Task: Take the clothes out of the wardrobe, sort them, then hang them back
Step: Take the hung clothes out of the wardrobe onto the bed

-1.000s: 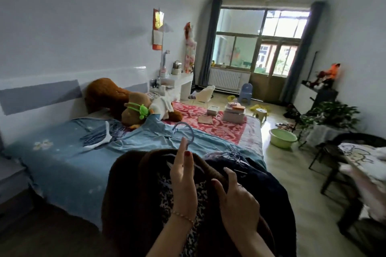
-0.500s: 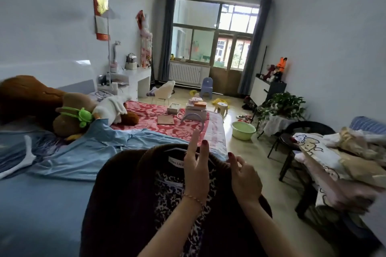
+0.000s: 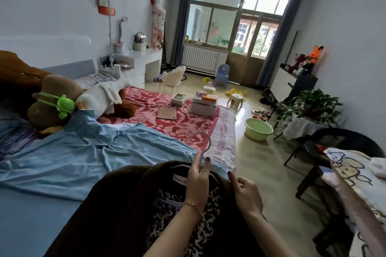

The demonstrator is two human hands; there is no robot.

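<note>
Left hand [image 3: 198, 181] at the collar of a dark brown coat [image 3: 117, 210], straight fingers closed on the neck of a pale hanger [image 3: 205, 142] and pinching it. Right hand [image 3: 247, 192] just beside at three o'clock, thumb and curled fingers nipping the coat's shoulder edge. Coat carried low in front, at six o'clock in view, leopard-print lining [image 3: 167, 200] showing under the label; long axis from the collar back toward the body. Hook curving away toward twelve o'clock, above the fingers, over the edge of the bed [image 3: 31, 215]. Wardrobe nowhere in view, so direction of the rail impossible to tell; probably a turn needed, with the hook leading and the left hand nearer to it.

Counted: one coat in hand, one hanger, two hands on it. One light blue garment [image 3: 87, 152] spread on the bed at ten o'clock. Folded pile of textiles [image 3: 351, 173] at three o'clock, number unclear.
</note>
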